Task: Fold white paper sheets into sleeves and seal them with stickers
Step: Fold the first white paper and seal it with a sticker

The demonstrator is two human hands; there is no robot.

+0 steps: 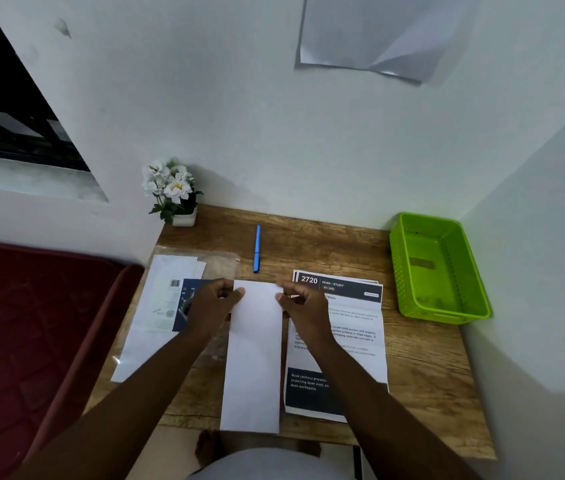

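Observation:
A long, narrow folded white paper sheet [253, 358] lies lengthwise in the middle of the wooden desk [419, 368], its near end reaching the desk's front edge. My left hand [210, 303] pinches the sheet's far left corner, thumb on top. My right hand [303, 303] pinches the far right corner with its fingers curled. No sticker can be made out on the sheet.
A clear plastic sleeve with white sheets and a dark blue card [160, 306] lies at the left. A printed instruction sheet [350, 344] lies at the right, a green basket [437, 268] beyond it. A blue pen [257, 248] and a flower pot [179, 195] stand further back. A red mattress [24, 334] borders the desk's left side.

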